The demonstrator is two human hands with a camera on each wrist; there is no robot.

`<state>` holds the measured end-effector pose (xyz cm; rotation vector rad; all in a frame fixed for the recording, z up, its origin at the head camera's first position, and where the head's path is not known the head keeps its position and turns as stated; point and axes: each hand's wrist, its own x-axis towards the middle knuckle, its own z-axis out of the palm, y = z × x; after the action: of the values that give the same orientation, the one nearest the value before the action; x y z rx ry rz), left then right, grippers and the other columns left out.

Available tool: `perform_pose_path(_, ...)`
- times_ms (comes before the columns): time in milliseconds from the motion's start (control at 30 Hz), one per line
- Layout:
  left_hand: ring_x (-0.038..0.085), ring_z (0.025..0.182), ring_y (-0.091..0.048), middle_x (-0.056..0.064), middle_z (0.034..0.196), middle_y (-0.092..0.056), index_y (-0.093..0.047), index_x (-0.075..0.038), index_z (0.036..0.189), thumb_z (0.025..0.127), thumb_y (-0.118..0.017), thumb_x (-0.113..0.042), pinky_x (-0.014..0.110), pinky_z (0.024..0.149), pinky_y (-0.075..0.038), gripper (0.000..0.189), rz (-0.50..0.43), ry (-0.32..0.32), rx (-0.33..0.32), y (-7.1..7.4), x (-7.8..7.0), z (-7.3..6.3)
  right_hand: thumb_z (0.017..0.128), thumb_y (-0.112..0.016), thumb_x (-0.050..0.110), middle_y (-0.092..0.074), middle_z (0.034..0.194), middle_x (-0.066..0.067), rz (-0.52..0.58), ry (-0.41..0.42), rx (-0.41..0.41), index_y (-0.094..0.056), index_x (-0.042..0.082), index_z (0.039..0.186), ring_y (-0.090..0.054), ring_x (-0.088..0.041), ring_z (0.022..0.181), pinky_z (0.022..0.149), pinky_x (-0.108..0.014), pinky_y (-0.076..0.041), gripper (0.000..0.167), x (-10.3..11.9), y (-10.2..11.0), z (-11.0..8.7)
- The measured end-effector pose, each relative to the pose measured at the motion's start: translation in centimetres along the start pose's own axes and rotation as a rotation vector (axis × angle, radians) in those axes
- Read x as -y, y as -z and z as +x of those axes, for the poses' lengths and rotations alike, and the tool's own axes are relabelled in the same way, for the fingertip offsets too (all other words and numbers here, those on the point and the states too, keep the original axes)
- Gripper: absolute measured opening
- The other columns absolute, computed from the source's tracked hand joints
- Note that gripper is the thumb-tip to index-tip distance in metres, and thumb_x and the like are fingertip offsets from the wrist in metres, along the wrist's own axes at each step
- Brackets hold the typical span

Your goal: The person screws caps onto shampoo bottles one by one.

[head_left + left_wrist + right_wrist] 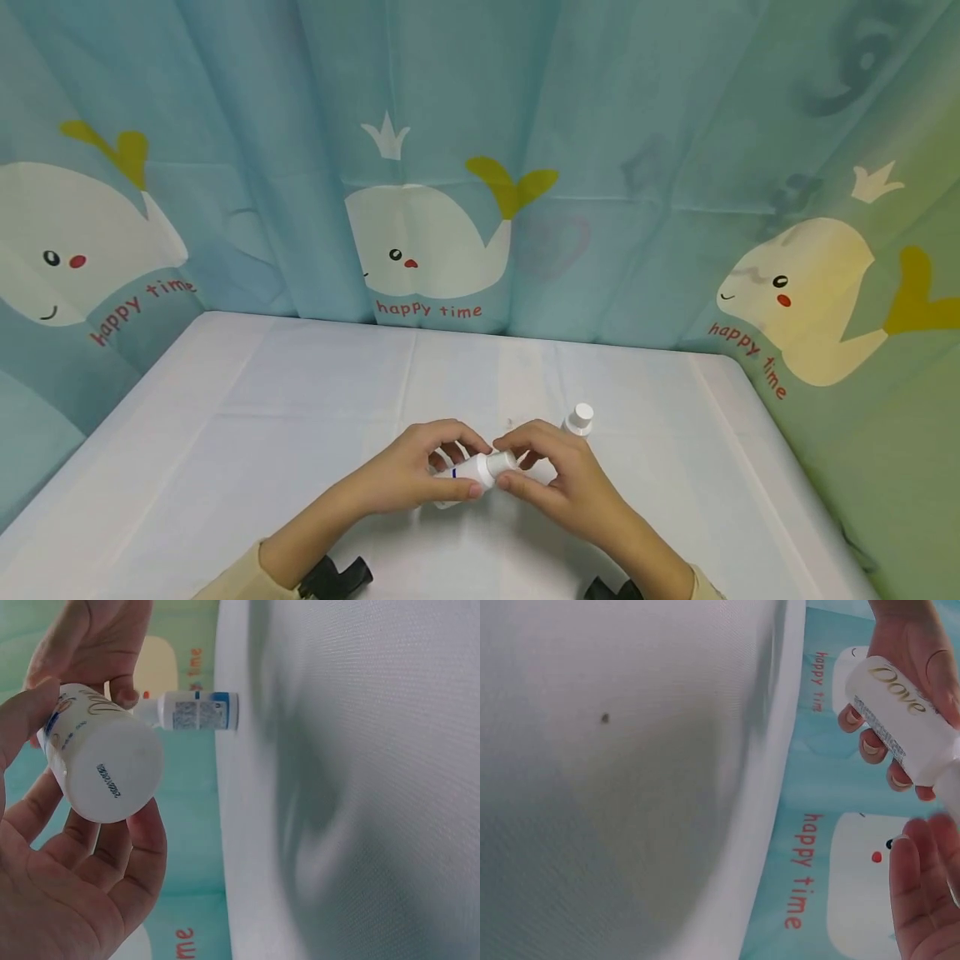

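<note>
A white Dove bottle (901,712) is tilted, its bottom (116,769) facing the left wrist view. My left hand (412,471) grips its body, thumb on the near side and fingers around the far side. At the upper end sits a white cap (501,462), with the thumb and fingers of my right hand (558,475) at either side, pinching it. The right fingertips look blurred in the right wrist view. Just beyond the right hand, a second white bottle (578,420) stands upright, partly hidden; the left wrist view shows its blue-and-white label.
A white cloth covers the table (315,375). Behind and beside it hangs a blue-green curtain (450,75) with whale prints. Black straps or mounts (337,578) are on both wrists. A small dark spot (605,718) marks the cloth.
</note>
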<state>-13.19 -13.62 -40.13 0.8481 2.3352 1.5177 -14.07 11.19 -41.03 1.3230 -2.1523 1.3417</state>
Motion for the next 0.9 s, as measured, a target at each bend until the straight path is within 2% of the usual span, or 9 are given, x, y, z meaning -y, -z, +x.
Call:
perform_pose_path(133, 0.015, 0.096, -0.060, -0.008, 0.113, -0.066, -0.067, -0.025, 0.115, 0.088, -0.078, -0.034, 0.030, 0.080, -0.053, 0.030, -0.003, 0.003, -0.007, 0.01, -0.13, -0.04, 0.080, -0.079, -0.002, -0.066, 0.115, -0.006, 0.018, 0.032, 0.001, -0.067, 0.009, 0.117, -0.064, -0.018, 0.103, 0.075, -0.027, -0.058, 0.040, 0.08, 0.08, 0.02)
perform_pose_path(233, 0.015, 0.095, -0.060, -0.008, 0.111, -0.066, -0.067, -0.025, 0.114, 0.088, -0.078, -0.033, 0.030, 0.079, -0.053, 0.030, -0.003, -0.001, -0.012, -0.01, -0.14, -0.03, 0.080, -0.076, -0.007, -0.067, 0.111, -0.006, 0.034, 0.070, -0.003, -0.068, 0.008, 0.113, -0.065, -0.018, 0.100, 0.072, -0.025, -0.058, 0.037, 0.13, 0.07, 0.08)
perform_pose_path(333, 0.016, 0.095, -0.060, -0.008, 0.110, -0.067, -0.068, -0.026, 0.114, 0.087, -0.078, -0.033, 0.030, 0.078, -0.053, 0.030, -0.004, -0.003, -0.011, -0.03, -0.08, 0.00, 0.081, -0.077, -0.005, -0.068, 0.106, -0.004, 0.027, 0.059, -0.012, -0.068, 0.009, 0.111, -0.065, -0.015, 0.095, 0.070, -0.024, -0.058, 0.035, 0.17, 0.07, 0.11)
perform_pose_path(467, 0.015, 0.096, -0.061, -0.008, 0.113, -0.066, -0.067, -0.026, 0.115, 0.088, -0.078, -0.033, 0.031, 0.078, -0.054, 0.031, -0.005, 0.002, -0.015, 0.00, -0.01, -0.02, 0.081, -0.079, 0.000, -0.067, 0.111, -0.003, 0.001, 0.031, -0.015, -0.068, 0.010, 0.115, -0.065, -0.014, 0.097, 0.072, -0.025, -0.058, 0.037, 0.24, 0.13, 0.10)
perform_pose_path(600, 0.014, 0.095, -0.061, -0.010, 0.112, -0.066, -0.067, -0.028, 0.115, 0.087, -0.079, -0.033, 0.030, 0.078, -0.054, 0.030, 0.004, 0.005, -0.022, 0.01, 0.03, 0.00, 0.080, -0.077, -0.005, -0.067, 0.112, -0.005, 0.006, 0.066, -0.019, -0.069, 0.009, 0.114, -0.065, -0.016, 0.099, 0.072, -0.025, -0.058, 0.037, 0.20, 0.13, 0.15)
perform_pose_path(800, 0.015, 0.095, -0.060, -0.009, 0.111, -0.067, -0.067, -0.028, 0.115, 0.088, -0.078, -0.032, 0.030, 0.077, -0.053, 0.030, 0.002, -0.014, -0.023, -0.04, -0.03, 0.00, 0.081, -0.078, -0.002, -0.069, 0.104, -0.002, 0.002, 0.060, -0.033, -0.069, 0.009, 0.113, -0.065, -0.012, 0.088, 0.071, -0.024, -0.058, 0.034, 0.12, 0.13, 0.14)
perform_pose_path(900, 0.014, 0.095, -0.061, -0.009, 0.113, -0.066, -0.067, -0.027, 0.116, 0.088, -0.078, -0.032, 0.030, 0.078, -0.053, 0.030, 0.001, -0.011, -0.028, -0.02, -0.05, -0.01, 0.081, -0.079, -0.001, -0.068, 0.110, -0.004, 0.006, 0.054, -0.030, -0.068, 0.008, 0.116, -0.065, -0.014, 0.094, 0.072, -0.025, -0.058, 0.037, 0.13, 0.16, 0.18)
